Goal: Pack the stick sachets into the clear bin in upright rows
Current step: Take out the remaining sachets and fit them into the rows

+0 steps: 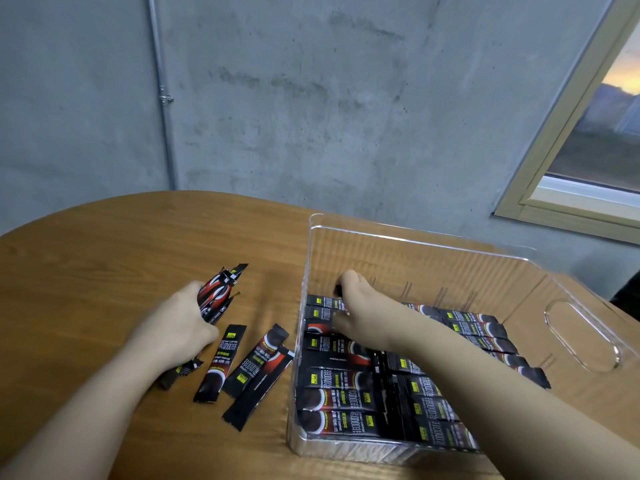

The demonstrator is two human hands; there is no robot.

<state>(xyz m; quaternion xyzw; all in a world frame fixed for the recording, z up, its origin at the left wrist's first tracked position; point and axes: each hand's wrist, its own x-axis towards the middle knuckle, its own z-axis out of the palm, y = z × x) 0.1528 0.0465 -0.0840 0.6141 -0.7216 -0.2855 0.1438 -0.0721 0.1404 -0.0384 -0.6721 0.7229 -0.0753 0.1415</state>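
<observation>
A clear plastic bin [568,327] stands on the wooden table at the right. Several black stick sachets [339,403] lie packed in rows inside it. My right hand [356,299] reaches into the bin's far left corner and pinches a sachet [336,292] at the end of a row. My left hand [176,327] rests on the table left of the bin and grips a bundle of sachets [218,292]. Three loose sachets [221,362] lie flat on the table between my left hand and the bin.
The round wooden table [104,258] ends close to a grey concrete wall [311,98] with a metal pipe [162,98]. A window [595,116] is at the right. The bin has an oval handle cut-out [581,334] in its right wall.
</observation>
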